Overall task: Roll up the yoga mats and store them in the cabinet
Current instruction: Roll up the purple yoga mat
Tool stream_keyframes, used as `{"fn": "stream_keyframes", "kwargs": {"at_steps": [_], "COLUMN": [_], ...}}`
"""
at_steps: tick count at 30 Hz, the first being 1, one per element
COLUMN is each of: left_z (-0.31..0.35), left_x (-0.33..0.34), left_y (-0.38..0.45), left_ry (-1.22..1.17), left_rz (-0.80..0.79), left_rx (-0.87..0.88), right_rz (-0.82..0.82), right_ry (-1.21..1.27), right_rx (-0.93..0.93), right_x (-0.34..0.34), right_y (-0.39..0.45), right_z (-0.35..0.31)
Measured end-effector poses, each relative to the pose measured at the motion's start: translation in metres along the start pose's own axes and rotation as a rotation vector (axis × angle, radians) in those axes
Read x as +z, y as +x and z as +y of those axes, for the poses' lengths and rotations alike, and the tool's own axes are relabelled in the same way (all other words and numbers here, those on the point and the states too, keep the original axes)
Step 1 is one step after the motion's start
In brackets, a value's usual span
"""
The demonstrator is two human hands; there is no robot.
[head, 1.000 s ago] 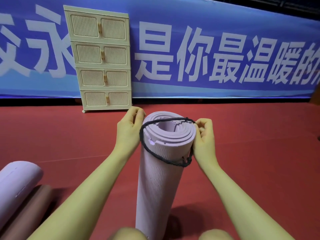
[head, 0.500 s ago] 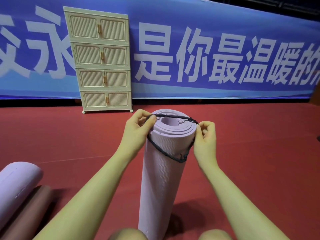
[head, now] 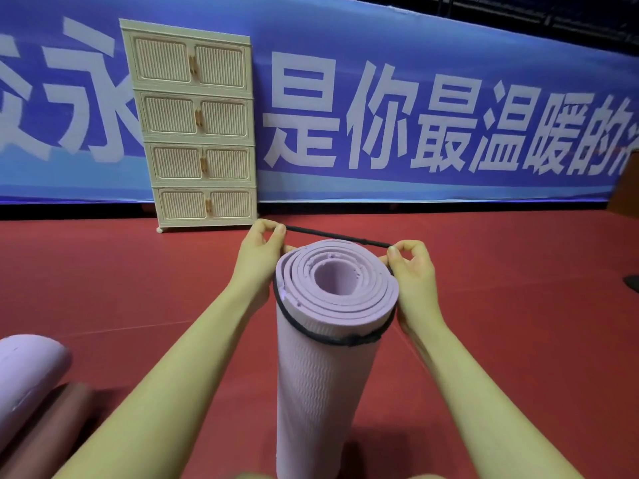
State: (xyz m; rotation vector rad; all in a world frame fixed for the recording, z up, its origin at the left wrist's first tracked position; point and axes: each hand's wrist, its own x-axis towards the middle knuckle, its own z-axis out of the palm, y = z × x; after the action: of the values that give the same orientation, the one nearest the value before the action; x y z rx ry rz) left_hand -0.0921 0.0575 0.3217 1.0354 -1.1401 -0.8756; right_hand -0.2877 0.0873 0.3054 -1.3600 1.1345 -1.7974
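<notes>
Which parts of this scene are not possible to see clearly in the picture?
- Bottom end of the upright purple yoga mat: head view, cut off by the lower edge.
- Black elastic cord: its side parts pass behind the left hand and right hand.
- Inside of the cream cabinet: hidden by closed doors.
- Purple and brown rolls at lower left: cut off by the left edge.

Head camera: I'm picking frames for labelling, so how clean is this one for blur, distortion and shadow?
Head view: wide-angle bend tilts the cabinet and curves the banner; the rolled purple mat, black cord and both hands, left hand, right hand, are sharp; the mats at lower left look soft; a faint shadow lies beside the mat's base.
</notes>
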Motion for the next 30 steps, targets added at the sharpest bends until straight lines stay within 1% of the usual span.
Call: {"fn": "stream_keyframes", "kwargs": {"at_steps": [2, 4, 6, 8, 11, 13, 15, 19, 22, 26, 28, 30], "left_z": [-0.005, -0.013, -0.027, -0.039, -0.047, -0.042, -0.032, -0.031, -0.043, -0.058, -0.065, -0.077], "left_x": [-0.001, -0.007, -0.016, -0.023, -0.032, -0.034, -0.035, -0.043, -0.052, -0.056, -0.058, -0.06], "left_y": [0.008, 0.015, 0.025, 0.032, 0.04, 0.039, 0.032, 0.023, 0.018, 0.014, 0.012, 0.008], "left_ry": [-0.014, -0.095, -0.19, -0.338, -0.64, -0.764, -0.802, -0.826, -0.714, -0.528, -0.448, -0.345], "left_rz": [0.024, 0.056, 0.051, 0.009, 0.122, 0.21, 0.276, 0.202, 0.098, 0.038, 0.032, 0.055], "left_rx": [-0.051, -0.134, -0.26, -0.395, -0.599, -0.613, -0.613, -0.67, -0.663, -0.587, -0.553, -0.509], "right_rz": [0.012, 0.032, 0.037, 0.038, 0.049, 0.068, 0.098, 0.153, 0.166, 0.181, 0.146, 0.111], "right_ry": [0.02, 0.069, 0.134, 0.217, 0.377, 0.458, 0.537, 0.628, 0.665, 0.727, 0.686, 0.559], "right_rx": [0.038, 0.115, 0.196, 0.256, 0.387, 0.481, 0.553, 0.612, 0.645, 0.699, 0.685, 0.652], "right_x": [0.003, 0.005, 0.006, 0.008, 0.007, 0.006, 0.006, 0.006, 0.005, 0.006, 0.003, 0.0], "right_y": [0.002, 0.006, 0.008, 0.009, 0.007, 0.006, 0.005, 0.005, 0.003, -0.004, -0.008, -0.011], "right_z": [-0.001, -0.002, -0.001, 0.0, 0.009, 0.018, 0.024, 0.016, 0.008, 0.017, 0.031, 0.05]}}
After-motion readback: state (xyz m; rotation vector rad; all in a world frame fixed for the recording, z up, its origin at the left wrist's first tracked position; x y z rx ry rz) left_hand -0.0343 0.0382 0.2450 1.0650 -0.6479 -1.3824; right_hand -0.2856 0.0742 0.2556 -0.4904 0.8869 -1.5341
